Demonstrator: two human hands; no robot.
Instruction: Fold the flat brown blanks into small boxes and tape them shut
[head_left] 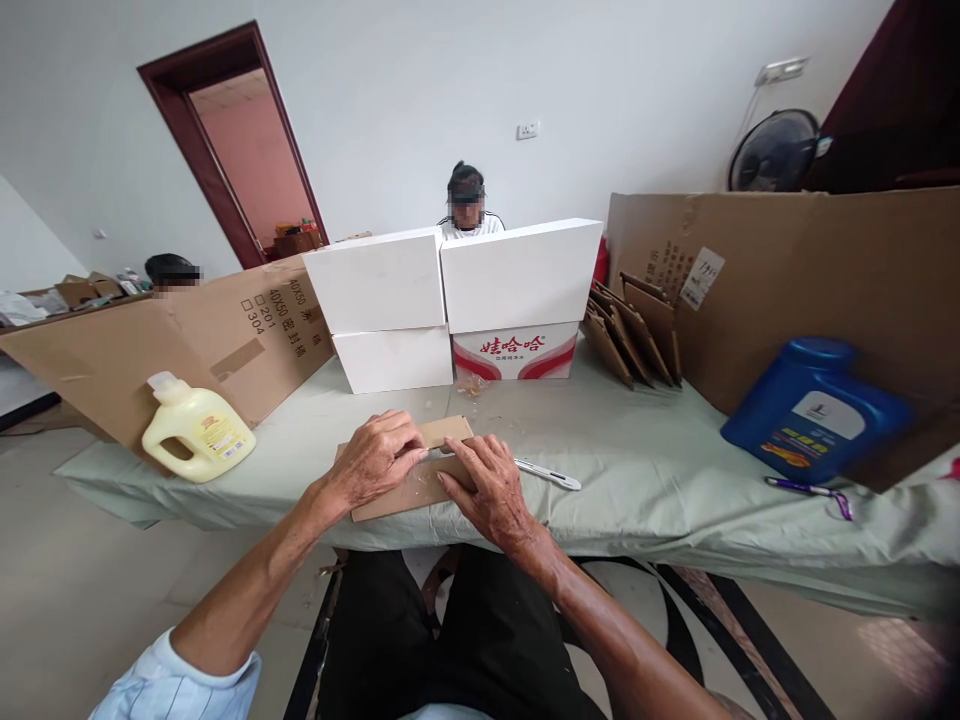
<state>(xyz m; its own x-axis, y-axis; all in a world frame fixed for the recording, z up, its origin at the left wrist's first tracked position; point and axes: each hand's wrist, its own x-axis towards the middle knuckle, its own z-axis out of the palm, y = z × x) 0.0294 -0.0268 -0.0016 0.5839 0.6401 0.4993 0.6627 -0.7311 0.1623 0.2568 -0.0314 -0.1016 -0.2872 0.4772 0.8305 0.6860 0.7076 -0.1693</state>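
Note:
A piece of brown cardboard (409, 495) lies on the cloth-covered table in front of me, under both hands. My left hand (381, 458) is closed above its left part, thumb and forefinger pinched together. From that pinch a small thin piece (435, 452) reaches toward my right fingers; it is too small to name. My right hand (486, 488) has its fingers bent over the right part of the cardboard, the fingertips at the other end of the thin piece. Just right of that hand lies a white utility knife (551, 474), touched by neither hand.
White boxes (386, 285) stand stacked at the back, beside a red-and-white printed box (517, 355). Folded cardboard pieces (634, 335) lean nearby. A yellow jug (196, 430) is left, a blue jug (817, 415) and purple pen (806, 487) right. A person (469, 205) sits opposite.

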